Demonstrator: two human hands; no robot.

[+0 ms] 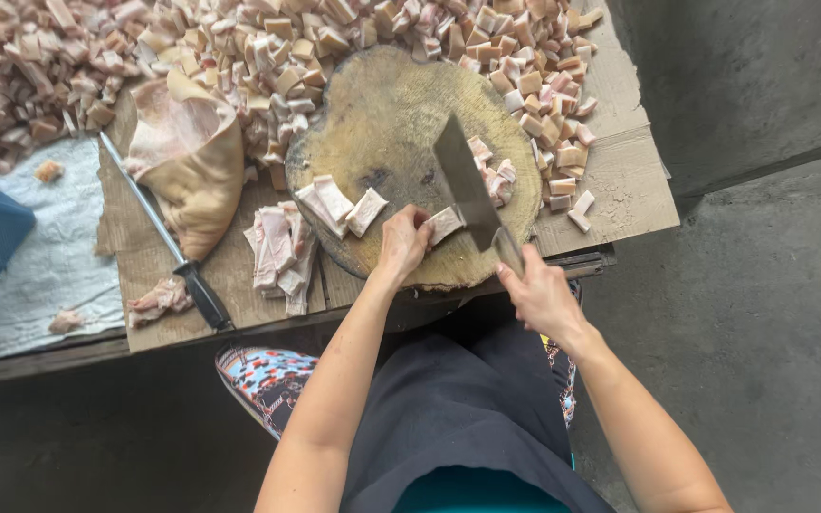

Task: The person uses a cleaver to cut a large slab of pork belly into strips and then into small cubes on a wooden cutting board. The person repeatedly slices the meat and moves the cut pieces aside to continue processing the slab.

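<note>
Two hands work close together on the round wooden chopping block (387, 123): the left hand (403, 242) has its fingers curled and pressed down on a strip of pork (445, 224) near the block's front edge, while the right hand (539, 294) is wrapped tight around the handle of the cleaver (463, 180). Its blade sits right against the strip, just beside the left fingertips, so a slip on the greasy meat could well nick them. Cut cubes (494, 179) lying behind the blade might also tumble off the block.

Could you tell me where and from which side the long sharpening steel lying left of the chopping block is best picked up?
Grip the sharpening steel by its thick black handle, the end nearest the person at the table edge. Come from above on the near side: the thin rod runs away toward the big pale meat piece, which crowds that end.
</note>
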